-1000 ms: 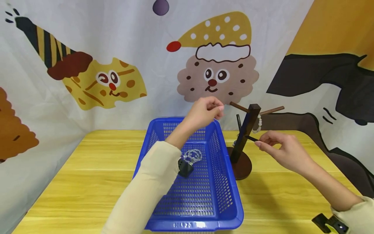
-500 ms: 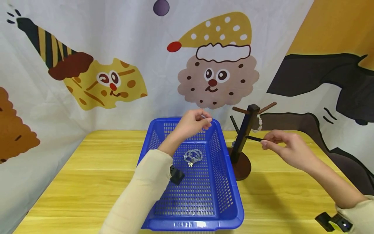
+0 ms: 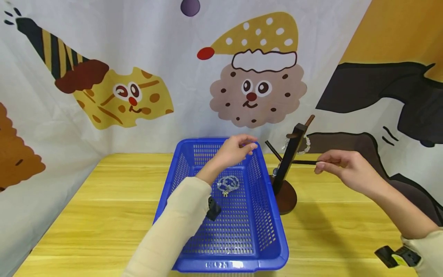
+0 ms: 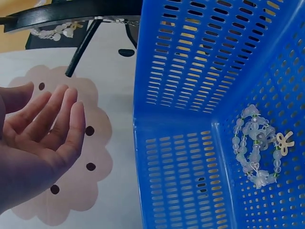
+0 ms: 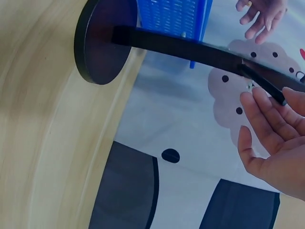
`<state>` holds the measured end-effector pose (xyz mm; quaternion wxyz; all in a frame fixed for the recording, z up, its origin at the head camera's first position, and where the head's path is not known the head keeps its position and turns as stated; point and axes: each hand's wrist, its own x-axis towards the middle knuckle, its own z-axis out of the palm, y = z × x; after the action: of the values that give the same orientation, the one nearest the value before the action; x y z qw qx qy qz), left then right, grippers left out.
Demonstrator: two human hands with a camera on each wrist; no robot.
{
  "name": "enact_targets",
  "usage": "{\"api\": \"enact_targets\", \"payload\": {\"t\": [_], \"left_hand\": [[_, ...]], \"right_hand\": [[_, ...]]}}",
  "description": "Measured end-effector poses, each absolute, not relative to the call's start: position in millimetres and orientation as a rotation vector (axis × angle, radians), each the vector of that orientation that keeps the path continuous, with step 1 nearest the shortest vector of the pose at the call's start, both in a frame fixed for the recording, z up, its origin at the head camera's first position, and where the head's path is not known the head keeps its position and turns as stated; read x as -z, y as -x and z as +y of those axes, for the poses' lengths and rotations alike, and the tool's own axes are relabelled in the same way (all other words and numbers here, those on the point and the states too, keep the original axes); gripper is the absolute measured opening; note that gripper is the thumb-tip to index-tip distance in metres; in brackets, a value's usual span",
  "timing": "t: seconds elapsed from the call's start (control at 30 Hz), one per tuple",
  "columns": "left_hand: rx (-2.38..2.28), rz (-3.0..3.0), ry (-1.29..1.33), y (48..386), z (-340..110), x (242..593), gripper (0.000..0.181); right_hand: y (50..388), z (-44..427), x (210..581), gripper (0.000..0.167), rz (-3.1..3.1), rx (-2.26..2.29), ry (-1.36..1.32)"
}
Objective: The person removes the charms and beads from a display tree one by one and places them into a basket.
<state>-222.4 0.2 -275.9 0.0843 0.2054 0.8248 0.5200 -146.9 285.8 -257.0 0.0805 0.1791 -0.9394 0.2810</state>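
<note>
In the head view, my right hand (image 3: pixel 349 167) pinches the end of a lower peg (image 3: pixel 305 162) on a dark wooden jewelry stand (image 3: pixel 290 157). The right wrist view shows the thumb and fingertips at that peg (image 5: pixel 264 85). A pale beaded bracelet (image 3: pixel 307 145) hangs behind the post, and a blue bead (image 3: pixel 275 171) shows left of it. My left hand (image 3: pixel 235 152), its fingers loosely bent, hovers over the far right of the blue basket (image 3: pixel 230 266) and holds nothing. Clear beaded bracelets (image 3: pixel 228 184) with a bow charm lie on the basket floor.
The stand's round base (image 3: pixel 286 196) sits just right of the basket on the yellow wooden table (image 3: pixel 114 207). Another peg (image 3: pixel 273 150) points left toward the basket. A printed cloth (image 3: pixel 194 115) hangs behind the table.
The stand has turned about its post, its pegs now pointing in new directions. My right hand has shifted slightly right with the peg. My left hand dropped from beside the stand toward the basket.
</note>
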Motion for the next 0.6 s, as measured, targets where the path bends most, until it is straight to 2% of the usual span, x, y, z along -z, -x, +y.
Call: {"api": "enact_targets", "payload": {"t": [0.6], "left_hand": [[-1.463, 2.385, -0.793, 220, 7, 284, 0.029]], "right_hand": [[164, 303, 256, 0.015, -2.861, -0.892, -0.522]]}}
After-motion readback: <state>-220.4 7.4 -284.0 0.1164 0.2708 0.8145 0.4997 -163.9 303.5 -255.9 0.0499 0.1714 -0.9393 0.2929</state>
